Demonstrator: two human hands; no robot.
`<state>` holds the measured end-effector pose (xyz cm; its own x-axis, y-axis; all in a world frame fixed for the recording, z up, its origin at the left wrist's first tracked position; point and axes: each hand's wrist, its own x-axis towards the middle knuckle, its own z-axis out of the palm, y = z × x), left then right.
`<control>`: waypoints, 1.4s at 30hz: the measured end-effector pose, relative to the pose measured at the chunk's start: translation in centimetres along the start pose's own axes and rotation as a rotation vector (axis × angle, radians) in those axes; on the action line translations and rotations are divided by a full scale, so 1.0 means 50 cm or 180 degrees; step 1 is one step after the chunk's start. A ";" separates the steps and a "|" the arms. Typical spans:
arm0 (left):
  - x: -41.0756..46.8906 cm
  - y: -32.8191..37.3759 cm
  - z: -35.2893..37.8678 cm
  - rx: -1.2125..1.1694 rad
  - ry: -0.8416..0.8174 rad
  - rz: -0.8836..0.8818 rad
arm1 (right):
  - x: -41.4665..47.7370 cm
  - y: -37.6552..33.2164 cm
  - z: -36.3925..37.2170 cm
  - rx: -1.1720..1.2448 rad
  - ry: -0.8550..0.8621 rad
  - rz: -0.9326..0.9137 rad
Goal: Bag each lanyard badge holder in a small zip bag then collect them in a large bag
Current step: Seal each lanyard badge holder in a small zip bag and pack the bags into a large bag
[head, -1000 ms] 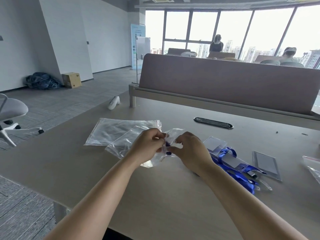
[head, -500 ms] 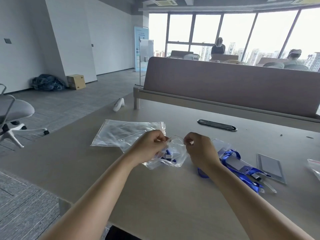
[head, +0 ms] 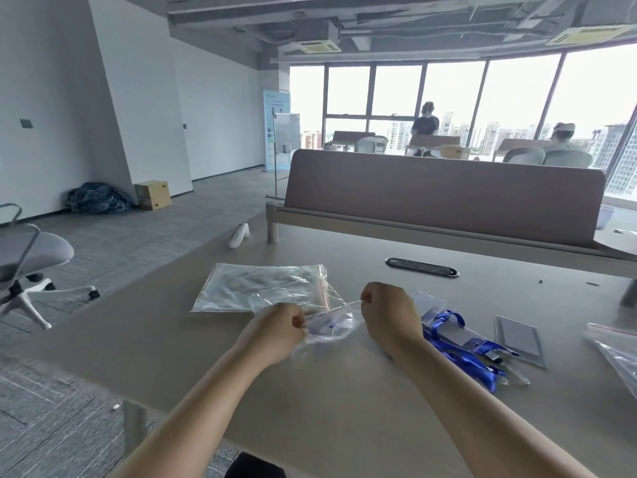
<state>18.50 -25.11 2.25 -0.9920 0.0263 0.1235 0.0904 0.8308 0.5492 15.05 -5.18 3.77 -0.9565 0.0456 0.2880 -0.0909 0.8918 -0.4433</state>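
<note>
now, tabletop (head: pixel 344 408) is carrying a large bag (head: pixel 258 288) lying flat, far left, and loose blue lanyard badge holders (head: pixel 458 343) at right. between them, left hand (head: pixel 275 334) and right hand (head: pixel 389 315), fingers curled, are each pinching one end of a small zip bag (head: pixel 329 327) holding a blue lanyard.

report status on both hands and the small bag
Left hand and right hand both pinch the small zip bag, blue lanyard inside. Large bag flat behind. Nothing in the way.
</note>
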 end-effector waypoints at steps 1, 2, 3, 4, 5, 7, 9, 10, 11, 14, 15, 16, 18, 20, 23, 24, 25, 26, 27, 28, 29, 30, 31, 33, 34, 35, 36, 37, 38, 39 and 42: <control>0.002 -0.002 -0.006 -0.0169 0.0104 -0.0039 | -0.001 -0.003 -0.007 -0.0027 0.0011 -0.0024; 0.007 -0.003 -0.014 -0.0473 0.0145 -0.0074 | 0.001 -0.007 -0.016 -0.0040 0.0029 -0.0044; 0.013 -0.002 -0.024 -0.0802 0.0187 -0.0098 | 0.003 -0.011 -0.026 -0.0048 0.0063 -0.0071; 0.017 0.000 -0.035 -0.1075 0.0246 -0.0115 | 0.005 -0.016 -0.039 -0.0066 0.0087 -0.0104; 0.022 0.001 -0.048 -0.1288 0.0315 -0.0072 | 0.009 -0.020 -0.052 -0.0101 0.0116 -0.0167; 0.033 -0.001 -0.070 -0.1575 0.0412 0.0118 | 0.012 -0.027 -0.078 -0.0153 0.0127 -0.0320; 0.033 -0.005 -0.087 -0.1595 0.0371 0.0208 | 0.012 -0.031 -0.100 -0.0097 0.0069 -0.0418; 0.033 -0.008 -0.092 -0.1580 0.0333 0.0208 | 0.012 -0.030 -0.108 -0.0043 0.0010 -0.0451; 0.035 -0.013 -0.092 -0.1524 0.0320 0.0226 | 0.011 -0.027 -0.114 0.0035 -0.0067 -0.0486; 0.038 -0.023 -0.086 -0.1383 0.0436 0.0225 | 0.018 -0.008 -0.113 0.0109 -0.0358 -0.0627; 0.037 -0.024 -0.080 -0.1510 0.0429 0.0215 | 0.022 0.000 -0.109 0.0068 -0.0436 -0.0656; 0.036 -0.028 -0.076 -0.1555 0.0409 0.0207 | 0.028 0.008 -0.106 0.0047 -0.0509 -0.0665; 0.037 -0.037 -0.070 -0.1460 0.0349 0.0235 | 0.034 0.019 -0.101 0.0080 -0.0700 -0.0646; 0.038 -0.051 -0.065 -0.1509 0.0226 0.0200 | 0.040 0.024 -0.098 0.0203 -0.0911 -0.0625; 0.028 -0.058 -0.056 -0.1937 0.0062 0.0042 | 0.044 0.028 -0.084 0.0295 -0.1061 -0.0556; 0.025 -0.057 -0.051 -0.2085 0.0071 0.0028 | 0.046 0.029 -0.077 0.0229 -0.1069 -0.0530; 0.023 -0.053 -0.043 -0.2159 0.0092 0.0026 | 0.046 0.026 -0.068 0.0164 -0.1059 -0.0520; 0.021 -0.050 -0.036 -0.2197 0.0100 0.0042 | 0.045 0.022 -0.059 0.0088 -0.1010 -0.0560; 0.020 -0.045 -0.027 -0.2243 0.0095 0.0048 | 0.042 0.016 -0.051 0.0043 -0.0958 -0.0635; 0.021 -0.042 -0.017 -0.2323 0.0088 0.0033 | 0.038 0.006 -0.041 0.0052 -0.0930 -0.0724; 0.021 -0.039 -0.009 -0.2400 0.0075 -0.0005 | 0.034 -0.007 -0.032 0.0138 -0.0924 -0.0803; 0.021 -0.035 -0.002 -0.2458 0.0057 -0.0033 | 0.030 -0.020 -0.022 0.0274 -0.0976 -0.0837; 0.021 -0.033 0.003 -0.2497 0.0047 -0.0061 | 0.028 -0.033 -0.012 0.0373 -0.1037 -0.0844; 0.021 -0.031 0.008 -0.2552 0.0055 -0.0099 | 0.025 -0.056 0.005 0.0393 -0.1102 -0.0892; 0.021 -0.031 0.008 -0.2619 0.0076 -0.0125 | 0.027 -0.062 0.012 0.0351 -0.1078 -0.0916; 0.021 -0.035 0.007 -0.2723 0.0118 -0.0165 | 0.029 -0.067 0.015 0.0330 -0.1056 -0.0929; 0.023 -0.041 0.006 -0.2846 0.0170 -0.0205 | 0.031 -0.069 0.018 0.0297 -0.1057 -0.0940; 0.024 -0.047 0.005 -0.2911 0.0238 -0.0253 | 0.032 -0.070 0.018 0.0269 -0.1070 -0.0935; 0.023 -0.053 0.005 -0.2952 0.0311 -0.0309 | 0.034 -0.070 0.020 0.0241 -0.1095 -0.0929; 0.022 -0.057 0.003 -0.2965 0.0379 -0.0368 | 0.035 -0.070 0.019 0.0231 -0.1116 -0.0923; 0.018 -0.066 0.003 -0.2984 0.0472 -0.0440 | 0.037 -0.073 0.019 0.0265 -0.1149 -0.0907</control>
<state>17.27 -27.73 0.43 -0.9838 -0.1626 0.0761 0.0711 0.0367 0.9968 13.38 -8.79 5.13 -0.9240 -0.3687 0.1010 -0.3720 0.8061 -0.4602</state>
